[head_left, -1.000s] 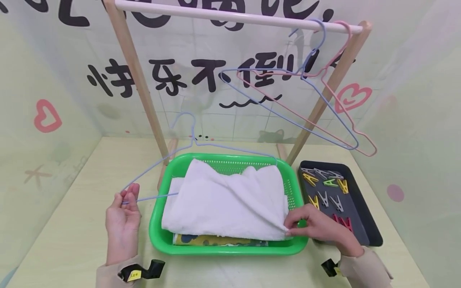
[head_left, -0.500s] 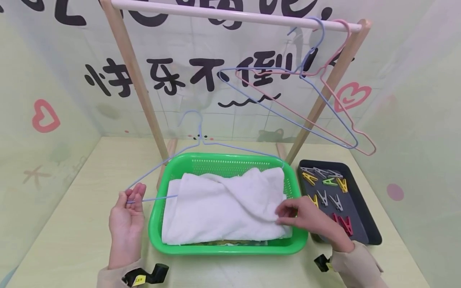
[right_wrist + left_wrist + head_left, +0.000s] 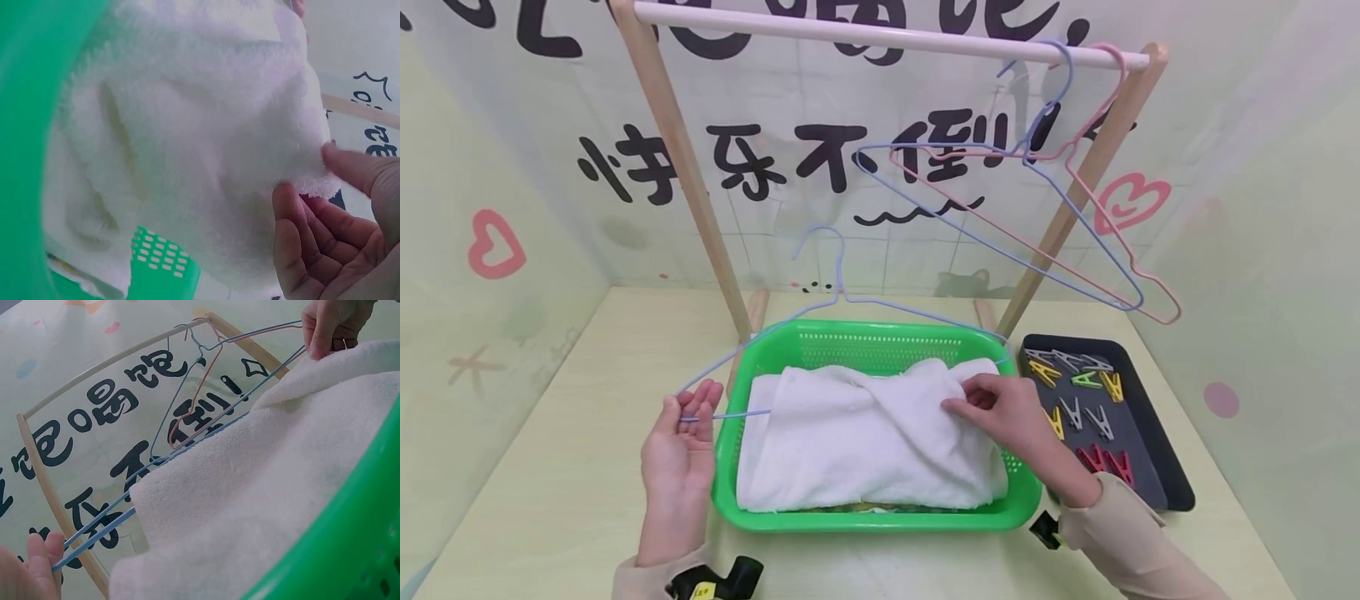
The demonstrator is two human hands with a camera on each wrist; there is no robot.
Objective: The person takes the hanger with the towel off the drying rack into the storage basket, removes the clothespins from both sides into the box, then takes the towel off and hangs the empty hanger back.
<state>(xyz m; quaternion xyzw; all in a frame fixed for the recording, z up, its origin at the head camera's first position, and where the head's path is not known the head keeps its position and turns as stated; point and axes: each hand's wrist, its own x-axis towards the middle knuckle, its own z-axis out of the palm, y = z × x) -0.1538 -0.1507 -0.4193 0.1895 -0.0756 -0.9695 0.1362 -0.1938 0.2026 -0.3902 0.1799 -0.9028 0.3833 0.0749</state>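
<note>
In the head view, my left hand (image 3: 679,454) grips the left corner of a light blue wire hanger (image 3: 841,265). Its bottom bar runs under a white towel (image 3: 865,437), which is draped over it. My right hand (image 3: 1018,421) pinches the towel's upper edge toward the right. In the right wrist view the thumb (image 3: 356,167) and fingers (image 3: 289,212) meet at the towel's fuzzy edge. The left wrist view shows the hanger wire (image 3: 100,534) passing from the left hand into the towel's fold. The towel lies in a green basket (image 3: 880,522), hiding most of what is beneath.
Behind the basket stands a wooden rack with a white rail (image 3: 850,32). Another blue hanger (image 3: 940,218) and a pink hanger (image 3: 1150,279) hang at its right end. A dark tray (image 3: 1150,467) of several coloured clothespins (image 3: 1086,379) sits right of the basket.
My right hand has moved from the basket's front right corner up and left along the towel. The left hand and hanger have shifted right. The towel's raised back left part has dropped lower.
</note>
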